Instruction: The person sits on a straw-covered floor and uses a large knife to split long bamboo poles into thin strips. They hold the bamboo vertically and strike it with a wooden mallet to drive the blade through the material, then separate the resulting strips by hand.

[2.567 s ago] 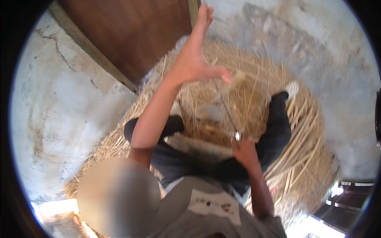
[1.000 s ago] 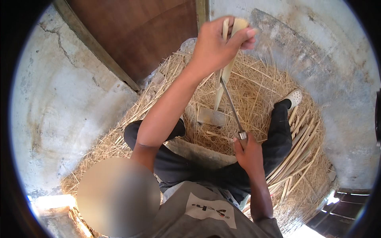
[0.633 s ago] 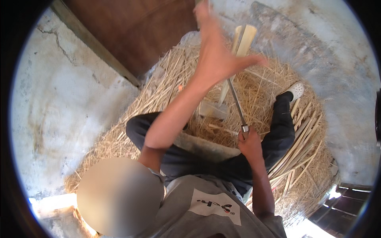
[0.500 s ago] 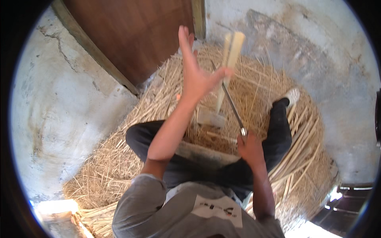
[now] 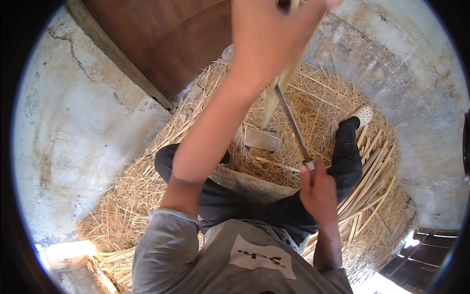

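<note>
My left hand [image 5: 267, 41] is raised at the top of the view, blurred, its fingertips cut off by the edge. It is around a pale split strip, apparently bamboo [image 5: 289, 73]; one prong shows between thumb and fingers, another beside the palm. The strip's narrow lower end points down over the straw. In my right hand [image 5: 318, 193], closed round its handle, is a long thin knife [image 5: 293, 122]. Its blade slants up to the left, and the far end meets the strip. Whether the blade is inside the split cannot be made out.
A pale block [image 5: 262, 139] lies in the straw [image 5: 313, 103] between my legs, beyond a plank-like edge [image 5: 254, 184]. Long split strips [image 5: 369, 179] lie to the right. A brown door [image 5: 166, 44] and stained walls [image 5: 411, 63] enclose the far side.
My left hand has come up and closer, its fingers passing out of the top edge. The strip has risen with it. My right hand and the knife have shifted slightly right.
</note>
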Demonstrator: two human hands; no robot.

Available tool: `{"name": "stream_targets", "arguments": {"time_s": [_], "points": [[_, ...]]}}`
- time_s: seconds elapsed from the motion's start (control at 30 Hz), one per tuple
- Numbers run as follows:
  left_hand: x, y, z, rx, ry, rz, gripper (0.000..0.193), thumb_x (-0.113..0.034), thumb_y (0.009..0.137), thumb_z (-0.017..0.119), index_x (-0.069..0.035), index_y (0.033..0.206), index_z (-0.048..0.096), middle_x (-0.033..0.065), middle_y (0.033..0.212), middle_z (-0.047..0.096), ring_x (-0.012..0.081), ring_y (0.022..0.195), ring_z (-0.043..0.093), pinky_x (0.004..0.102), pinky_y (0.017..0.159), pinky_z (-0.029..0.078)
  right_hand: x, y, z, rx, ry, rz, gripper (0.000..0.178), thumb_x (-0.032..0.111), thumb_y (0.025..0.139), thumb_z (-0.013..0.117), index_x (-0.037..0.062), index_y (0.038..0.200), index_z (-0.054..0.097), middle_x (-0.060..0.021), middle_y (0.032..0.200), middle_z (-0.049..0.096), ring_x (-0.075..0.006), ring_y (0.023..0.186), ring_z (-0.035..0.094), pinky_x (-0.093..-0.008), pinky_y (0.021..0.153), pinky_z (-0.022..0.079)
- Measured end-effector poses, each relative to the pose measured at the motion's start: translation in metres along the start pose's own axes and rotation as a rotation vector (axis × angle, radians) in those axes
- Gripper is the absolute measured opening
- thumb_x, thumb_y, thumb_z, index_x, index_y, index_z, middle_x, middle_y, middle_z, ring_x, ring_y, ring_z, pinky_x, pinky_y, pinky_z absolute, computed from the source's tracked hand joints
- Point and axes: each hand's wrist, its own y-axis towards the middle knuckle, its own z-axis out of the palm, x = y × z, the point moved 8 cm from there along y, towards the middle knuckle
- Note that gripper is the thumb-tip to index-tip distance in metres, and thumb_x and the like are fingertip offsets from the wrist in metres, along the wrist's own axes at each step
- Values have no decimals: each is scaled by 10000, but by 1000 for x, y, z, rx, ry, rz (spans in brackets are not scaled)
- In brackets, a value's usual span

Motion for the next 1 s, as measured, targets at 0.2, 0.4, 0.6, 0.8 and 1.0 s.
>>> {"name": "stream_targets", "arguments": {"time_s": [0.2,0.4,0.6,0.8,1.0], "points": [[86,-86,-5,-80,-78,-44,1438,-604,492,898,-17,1515,75,245,1478,320,406,1354,370,547,1110,302,-59,13,61,-30,-88,-86,388,347,964,528,-37,931,491,-277,622,594,-481,619,611,-550,541,481],[117,-86,-6,-53,-75,-278,1150,-487,611,895,-5,1455,282,214,1317,510,303,1219,529,428,1020,440,-53,24,67,35,9,31,433,379,957,539,-49,905,502,-304,649,596,-502,670,615,-570,581,477],[161,-81,43,223,-267,-572,367,-291,795,812,2,936,641,51,738,654,104,643,634,260,607,542,-60,37,80,79,136,118,430,390,958,546,-36,912,524,-278,666,604,-499,673,606,-548,596,474],[174,-73,65,240,-264,-566,236,-226,871,733,-23,793,643,30,646,636,95,584,615,252,550,509,-95,48,141,72,412,151,438,423,967,539,-6,881,529,-195,658,597,-383,515,577,-474,537,461],[175,-80,73,297,-366,-540,206,-226,886,714,-34,832,663,46,695,671,114,634,648,268,586,521,-90,35,167,315,987,517,421,415,960,566,10,847,534,-132,644,573,-275,465,547,-433,526,452]]}}
